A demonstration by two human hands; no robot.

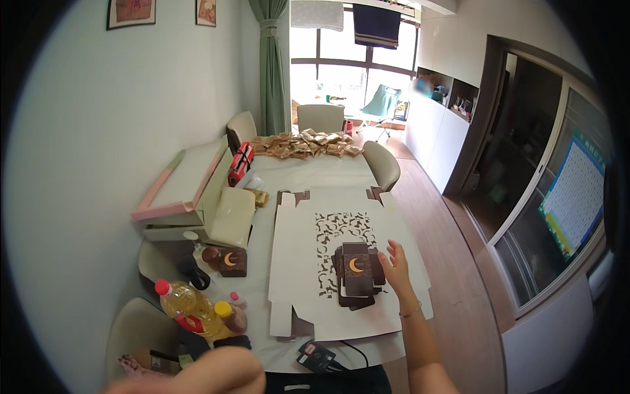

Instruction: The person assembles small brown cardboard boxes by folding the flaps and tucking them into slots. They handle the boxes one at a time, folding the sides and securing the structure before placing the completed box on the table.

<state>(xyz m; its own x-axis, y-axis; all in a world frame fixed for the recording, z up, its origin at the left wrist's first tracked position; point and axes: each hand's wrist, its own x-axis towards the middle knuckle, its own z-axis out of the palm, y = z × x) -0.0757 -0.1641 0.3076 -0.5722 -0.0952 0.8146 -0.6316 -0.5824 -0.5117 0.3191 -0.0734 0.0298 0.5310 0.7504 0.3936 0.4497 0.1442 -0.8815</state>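
My right hand is raised at the right side of a stack of flat dark brown cartons. Its fingers are stretched and apart, with nothing between them. I cannot tell whether the thumb touches the stack's edge. A gold crescent marks the top carton, and several others stick out unevenly below it. Under the stack lies a large white flattened cardboard sheet with a dark printed pattern and side flaps. Across the lower left edge bends my left arm; its hand does not show.
Left on the table are an oil bottle, a yellow-capped jar, a dark crescent-marked box and a pale green pink-edged case. Many gold-brown packets cover the far end. A black device with cables lies nearest me. Chairs surround the table.
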